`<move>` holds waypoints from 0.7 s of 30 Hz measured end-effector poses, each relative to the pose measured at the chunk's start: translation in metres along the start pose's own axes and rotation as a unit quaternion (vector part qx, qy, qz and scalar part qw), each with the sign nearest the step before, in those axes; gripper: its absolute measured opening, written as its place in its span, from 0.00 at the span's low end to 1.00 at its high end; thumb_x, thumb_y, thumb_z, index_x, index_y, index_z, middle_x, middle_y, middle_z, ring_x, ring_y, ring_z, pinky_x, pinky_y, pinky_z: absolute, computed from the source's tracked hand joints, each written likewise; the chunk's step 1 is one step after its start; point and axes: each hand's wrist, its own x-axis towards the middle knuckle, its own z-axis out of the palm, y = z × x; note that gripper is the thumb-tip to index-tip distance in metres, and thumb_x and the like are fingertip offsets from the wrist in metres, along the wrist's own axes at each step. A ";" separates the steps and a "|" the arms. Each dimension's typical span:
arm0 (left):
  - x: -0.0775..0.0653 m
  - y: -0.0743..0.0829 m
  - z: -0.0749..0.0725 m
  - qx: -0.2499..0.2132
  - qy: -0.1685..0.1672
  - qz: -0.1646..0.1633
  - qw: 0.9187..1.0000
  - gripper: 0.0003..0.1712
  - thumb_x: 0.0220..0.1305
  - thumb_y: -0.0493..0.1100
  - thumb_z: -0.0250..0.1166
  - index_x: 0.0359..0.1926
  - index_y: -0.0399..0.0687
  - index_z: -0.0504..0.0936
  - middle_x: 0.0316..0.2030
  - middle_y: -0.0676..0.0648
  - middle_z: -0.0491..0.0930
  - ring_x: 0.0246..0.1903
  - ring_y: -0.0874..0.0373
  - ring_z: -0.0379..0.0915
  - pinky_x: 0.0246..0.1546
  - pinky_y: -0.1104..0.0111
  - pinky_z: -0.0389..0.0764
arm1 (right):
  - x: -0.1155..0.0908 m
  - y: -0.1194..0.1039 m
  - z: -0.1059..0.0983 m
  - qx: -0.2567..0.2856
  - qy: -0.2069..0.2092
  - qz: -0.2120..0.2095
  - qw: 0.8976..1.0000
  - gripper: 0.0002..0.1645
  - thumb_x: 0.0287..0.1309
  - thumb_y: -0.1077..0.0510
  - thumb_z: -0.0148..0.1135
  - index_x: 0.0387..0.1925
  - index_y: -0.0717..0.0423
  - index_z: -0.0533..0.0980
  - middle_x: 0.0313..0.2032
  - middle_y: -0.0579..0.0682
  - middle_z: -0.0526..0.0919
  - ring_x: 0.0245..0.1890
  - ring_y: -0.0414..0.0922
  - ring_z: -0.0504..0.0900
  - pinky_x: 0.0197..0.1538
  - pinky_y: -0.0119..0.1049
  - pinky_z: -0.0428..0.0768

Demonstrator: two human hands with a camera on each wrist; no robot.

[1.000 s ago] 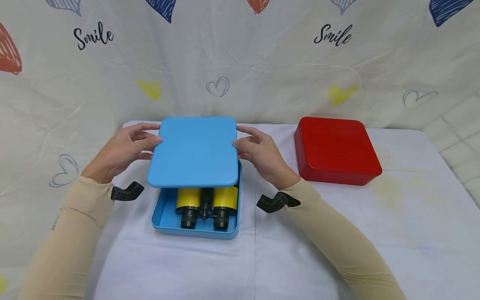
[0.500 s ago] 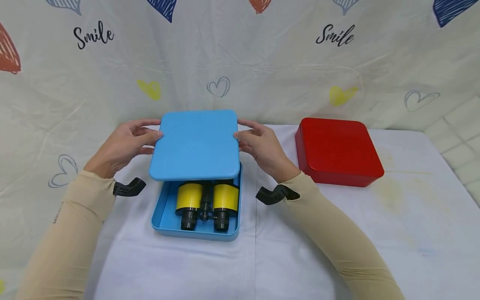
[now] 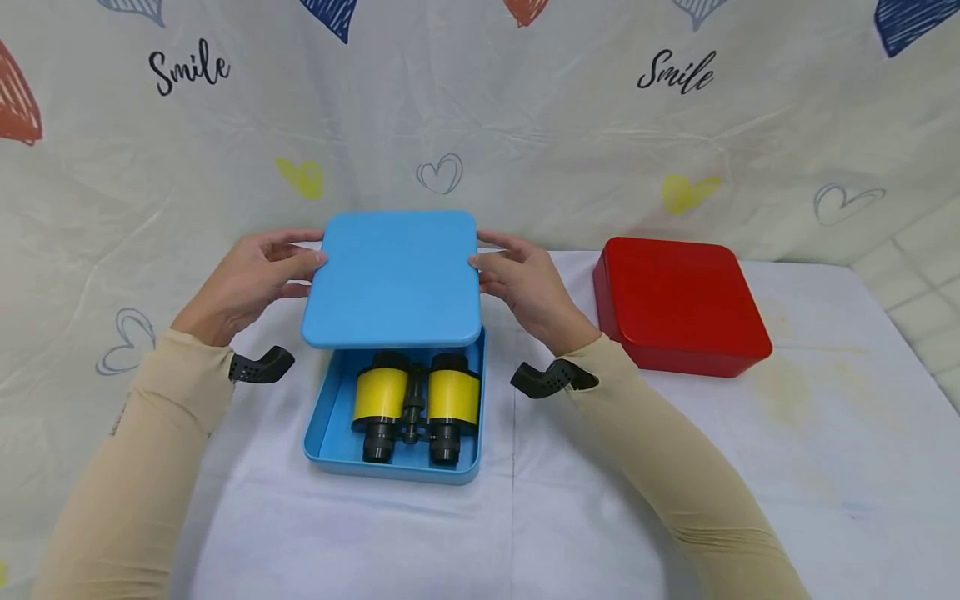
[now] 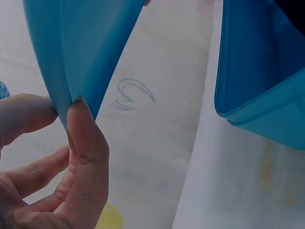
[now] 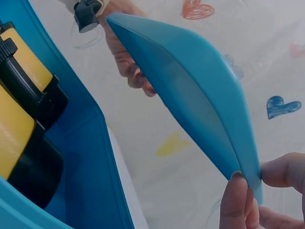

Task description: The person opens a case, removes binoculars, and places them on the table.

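Across backdrop (image 3: 525, 117) — black "Smile" (image 3: 190, 68) (image 3: 677, 73) twice | hands (image 3: 247, 279) (image 3: 528, 279) — pinching blue lid (image 3: 395, 279)

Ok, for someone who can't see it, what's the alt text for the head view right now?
A person's left hand and right hand hold a blue lid by its sides, clear of an open blue box where yellow-and-black binoculars lie. To the right, a red box sits on a white-covered table, before a printed backdrop.
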 end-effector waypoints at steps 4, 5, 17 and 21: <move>0.003 0.001 -0.001 0.001 0.005 0.004 1.000 0.40 0.72 0.64 0.60 0.78 0.54 0.65 0.65 0.45 0.76 0.50 0.63 0.82 0.58 0.63 0.86 | 0.003 -0.001 0.001 0.000 0.003 -0.001 1.000 0.29 0.72 0.54 0.62 0.72 0.47 0.70 0.62 0.56 0.78 0.46 0.47 0.87 0.55 0.33 0.87; 0.003 0.001 -0.001 0.000 0.006 0.005 1.000 0.40 0.72 0.64 0.60 0.77 0.54 0.65 0.65 0.45 0.75 0.50 0.63 0.82 0.58 0.62 0.86 | 0.004 -0.001 0.001 0.000 0.004 -0.001 1.000 0.29 0.72 0.53 0.62 0.71 0.47 0.70 0.62 0.56 0.78 0.46 0.47 0.87 0.55 0.33 0.87; 0.009 0.006 -0.001 -0.013 0.007 0.012 1.000 0.38 0.73 0.62 0.61 0.77 0.54 0.67 0.67 0.45 0.74 0.52 0.62 0.81 0.59 0.65 0.85 | 0.010 -0.003 -0.002 0.000 0.015 -0.001 1.000 0.29 0.72 0.54 0.63 0.71 0.47 0.71 0.61 0.56 0.78 0.47 0.47 0.87 0.57 0.35 0.87; 0.012 0.006 0.001 -0.014 0.007 0.014 1.000 0.38 0.73 0.61 0.61 0.77 0.53 0.66 0.67 0.44 0.74 0.52 0.61 0.81 0.60 0.63 0.85 | 0.012 -0.003 -0.003 -0.002 0.016 -0.008 1.000 0.29 0.72 0.54 0.62 0.71 0.47 0.71 0.60 0.56 0.78 0.46 0.47 0.87 0.56 0.34 0.87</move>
